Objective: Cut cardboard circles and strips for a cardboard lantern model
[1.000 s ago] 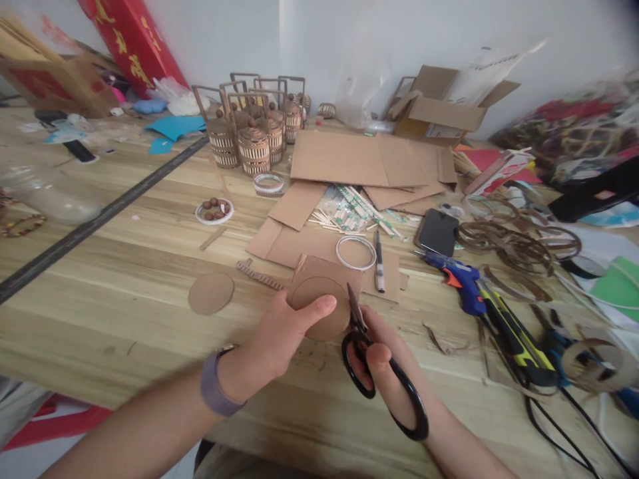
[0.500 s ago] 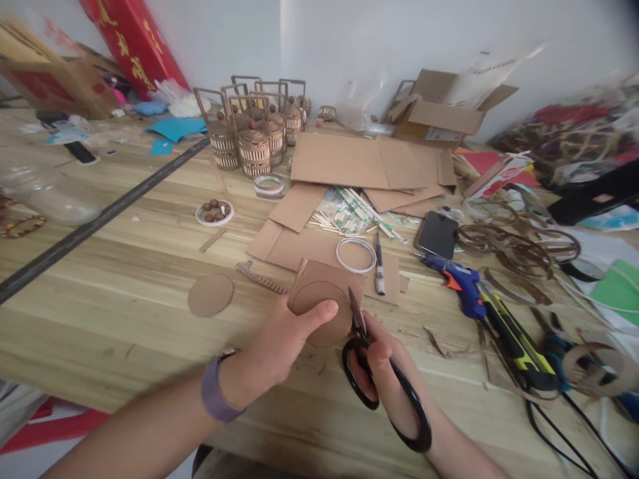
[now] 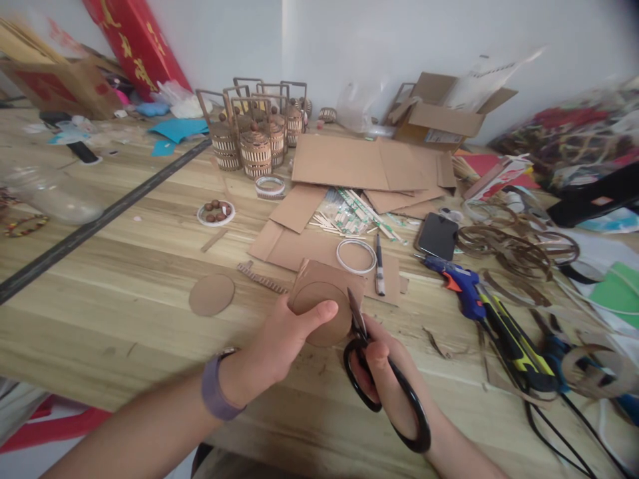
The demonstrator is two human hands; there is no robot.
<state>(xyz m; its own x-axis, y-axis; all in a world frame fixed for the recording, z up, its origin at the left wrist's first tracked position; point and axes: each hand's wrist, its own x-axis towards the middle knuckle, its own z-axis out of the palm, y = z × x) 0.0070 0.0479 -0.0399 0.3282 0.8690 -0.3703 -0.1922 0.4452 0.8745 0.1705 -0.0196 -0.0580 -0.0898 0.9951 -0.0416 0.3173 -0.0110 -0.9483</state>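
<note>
Pinched between the thumb and fingers of my left hand is a piece of cardboard with a circle drawn on it. Its lower edge follows the curve of that circle. My right hand grips black-handled scissors through the finger loops. The blades point up and lie against the right edge of the cardboard; the lower blade is partly hidden. A cut cardboard disc lies flat on the table to the left, near a notched corrugated strip.
Beyond my hands are a white tape ring, a pen and cardboard sheets. Small woven baskets stand at the back. On the right lie a phone, a blue glue gun, a yellow-black utility knife and curled brown strips.
The scissor handles have drawn slightly closer together. My left hand and the cardboard stay almost where they were.
</note>
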